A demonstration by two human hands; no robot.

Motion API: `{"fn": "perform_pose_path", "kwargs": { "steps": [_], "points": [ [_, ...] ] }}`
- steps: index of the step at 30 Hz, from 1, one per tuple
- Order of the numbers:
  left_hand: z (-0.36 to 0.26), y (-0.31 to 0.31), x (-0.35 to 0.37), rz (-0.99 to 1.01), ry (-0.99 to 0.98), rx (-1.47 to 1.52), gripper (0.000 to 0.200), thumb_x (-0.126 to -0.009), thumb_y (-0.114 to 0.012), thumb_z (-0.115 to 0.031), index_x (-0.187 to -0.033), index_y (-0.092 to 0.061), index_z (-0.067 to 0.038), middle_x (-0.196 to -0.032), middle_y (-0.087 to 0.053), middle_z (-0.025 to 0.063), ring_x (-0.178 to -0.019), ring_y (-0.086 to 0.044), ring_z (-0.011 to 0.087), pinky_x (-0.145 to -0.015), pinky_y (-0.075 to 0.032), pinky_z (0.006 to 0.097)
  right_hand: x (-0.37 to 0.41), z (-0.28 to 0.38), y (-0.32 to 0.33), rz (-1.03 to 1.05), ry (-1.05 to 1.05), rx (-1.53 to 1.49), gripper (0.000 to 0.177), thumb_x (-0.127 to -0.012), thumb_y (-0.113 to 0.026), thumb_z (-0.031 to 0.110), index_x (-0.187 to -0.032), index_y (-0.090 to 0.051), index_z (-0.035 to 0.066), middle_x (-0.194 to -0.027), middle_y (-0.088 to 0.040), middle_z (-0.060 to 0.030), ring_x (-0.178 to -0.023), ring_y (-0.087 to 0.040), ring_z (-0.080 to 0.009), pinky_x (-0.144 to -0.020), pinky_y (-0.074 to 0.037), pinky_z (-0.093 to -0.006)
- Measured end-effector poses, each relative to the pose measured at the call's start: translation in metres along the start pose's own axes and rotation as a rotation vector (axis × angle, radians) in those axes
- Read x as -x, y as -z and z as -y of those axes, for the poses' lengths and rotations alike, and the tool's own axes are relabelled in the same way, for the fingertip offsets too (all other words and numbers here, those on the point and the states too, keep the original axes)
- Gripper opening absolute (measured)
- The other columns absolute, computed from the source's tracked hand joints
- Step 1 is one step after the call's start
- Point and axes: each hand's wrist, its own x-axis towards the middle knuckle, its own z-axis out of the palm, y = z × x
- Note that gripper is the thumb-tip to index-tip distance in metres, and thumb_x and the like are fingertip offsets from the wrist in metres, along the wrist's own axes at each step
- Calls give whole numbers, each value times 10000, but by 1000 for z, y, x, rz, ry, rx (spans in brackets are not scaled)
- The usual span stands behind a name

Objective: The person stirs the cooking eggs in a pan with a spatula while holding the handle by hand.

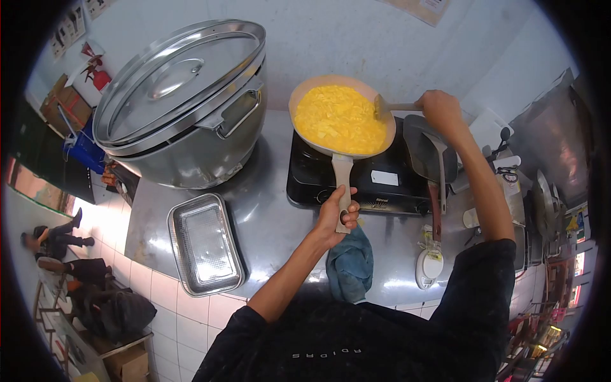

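Observation:
My left hand (335, 218) is wrapped round the beige handle of a frying pan (342, 170). Yellow, partly set scrambled egg (340, 121) covers most of the pan's inside. My right hand (440, 111) grips a spatula (402, 107), its blade dipping into the egg at the pan's right edge. Beneath the pan is a black two-burner gas stove (312, 175). A dark pan (422, 149) with utensils across it occupies the right burner. Just below my left hand lies a blue-green cloth (351, 264).
A large lidded metal pot (191, 153) stands on the steel counter (270, 254) at left, with a rectangular metal tray (235, 270) in front. Near the right front edge sits a small white scale (429, 267). A person (57, 239) is at far left, away from the counter.

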Motion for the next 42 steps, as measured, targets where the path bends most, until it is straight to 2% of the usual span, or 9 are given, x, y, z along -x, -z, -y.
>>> {"fn": "perform_pose_path", "kwargs": {
  "steps": [5,8,11,17,23,29,33,39,42],
  "points": [
    [-1,-3,2,-19,15,11,316,-932,-392,-380,-1092,-414,-109,-638,-395,6,-454,-328,59,-394,-276,205,-26,3,-30,-192,15,-66,238,-740,-543,66,-850,-705,200,-790,-642,-66,-793,-603,-253,-650,-498,-372],
    [-3,-5,3,-27,34,6,307,-931,-391,-383,-1076,-423,-114,-637,-392,4,-456,-330,57,-389,-274,201,-46,12,-32,-156,27,-114,292,-737,-535,60,-893,-705,239,-787,-640,-58,-751,-594,-259,-640,-494,-368],
    [-6,-8,5,-42,55,-7,305,-930,-392,-385,-1069,-419,-115,-636,-386,4,-457,-329,57,-386,-273,202,-70,18,-36,-165,164,-5,339,-732,-532,56,-936,-696,271,-768,-634,-40,-741,-581,-242,-638,-488,-350],
    [-7,-7,4,-44,65,-30,307,-927,-396,-383,-1072,-413,-114,-639,-385,4,-458,-328,54,-385,-272,201,-86,33,-21,-296,442,13,325,-734,-561,47,-953,-692,249,-743,-607,-2,-764,-524,-201,-668,-453,-323],
    [-4,-4,4,-34,48,-10,318,-921,-404,-380,-1083,-396,-106,-642,-392,9,-467,-328,61,-402,-282,209,-66,41,-6,-315,487,-5,337,-715,-576,41,-962,-686,242,-757,-609,3,-758,-522,-203,-661,-454,-321],
    [-3,-2,3,-14,47,16,319,-925,-394,-389,-1080,-386,-111,-640,-395,4,-466,-327,63,-414,-290,216,-51,19,27,-75,271,-192,281,-712,-618,105,-961,-683,217,-827,-639,-31,-818,-567,-248,-711,-471,-353],
    [-3,-3,4,-28,49,24,309,-930,-388,-387,-1077,-401,-116,-636,-399,0,-461,-331,57,-404,-282,205,-42,8,46,145,123,-335,256,-771,-578,155,-1016,-654,158,-902,-655,-87,-855,-599,-281,-758,-469,-373],
    [-2,-3,3,-23,47,32,304,-935,-380,-387,-1075,-408,-118,-630,-398,-2,-455,-334,55,-397,-280,201,-48,-6,36,277,20,-561,258,-814,-503,150,-994,-633,18,-750,-640,-182,-694,-631,-267,-693,-481,-385],
    [-2,0,2,-21,47,31,306,-934,-382,-389,-1075,-409,-119,-631,-401,-1,-453,-334,56,-397,-283,202,-62,-7,14,303,29,-534,249,-823,-468,126,-900,-628,-48,-643,-622,-174,-593,-621,-278,-661,-490,-396]
  ]
}}
